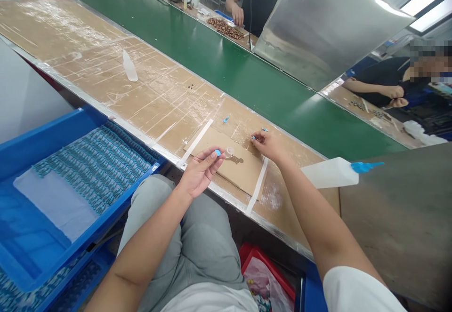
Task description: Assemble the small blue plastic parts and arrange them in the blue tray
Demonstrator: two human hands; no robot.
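Note:
My left hand is closed, its fingertips pinching a small blue piece above the near edge of a cardboard pad. Just beyond that piece is a small clear round cup, beside a dark wet stain on the cardboard. Over the pad's far right side, my right hand has thumb and finger together on another small blue piece. Two similar blue parts lie on the bench, one loose part beyond the pad and one behind my right hand. The exact kind of these pieces is too small to tell.
A white bottle with blue nozzle is beside my right forearm; a clear squeeze bottle stands farther left. A blue tray holds rows of teal pieces. Past the bench runs a green belt, with two people working across it.

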